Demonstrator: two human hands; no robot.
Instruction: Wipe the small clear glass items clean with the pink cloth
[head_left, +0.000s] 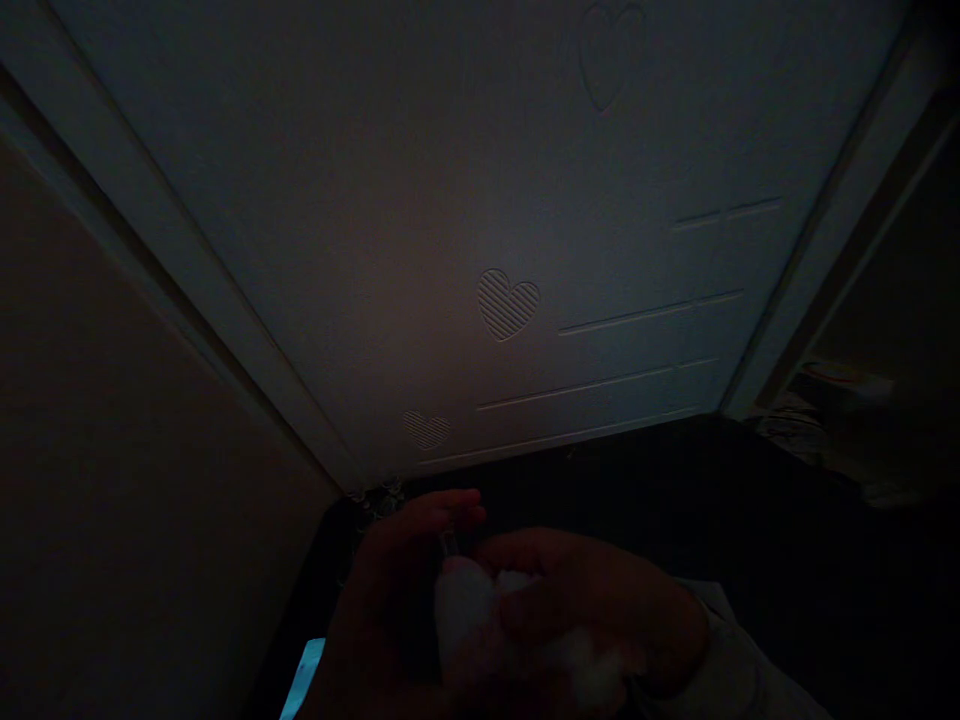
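Note:
In dim light, a soft white and pink thing is between my hands at the bottom of the head view; I cannot make out its kind. A small, thin, pale piece sticks up from its top. My right hand is closed on the soft thing from the right, fingers curled over it. On the left, my left hand bends around the same thing, its fingertips by the thin piece. The lower part of my left hand's grip is lost in shadow.
A pale door with carved hearts and lines fills the view ahead. A brownish wall runs along the left. The floor is dark. A bright blue strip glows at bottom left, and blurred items lie at the right.

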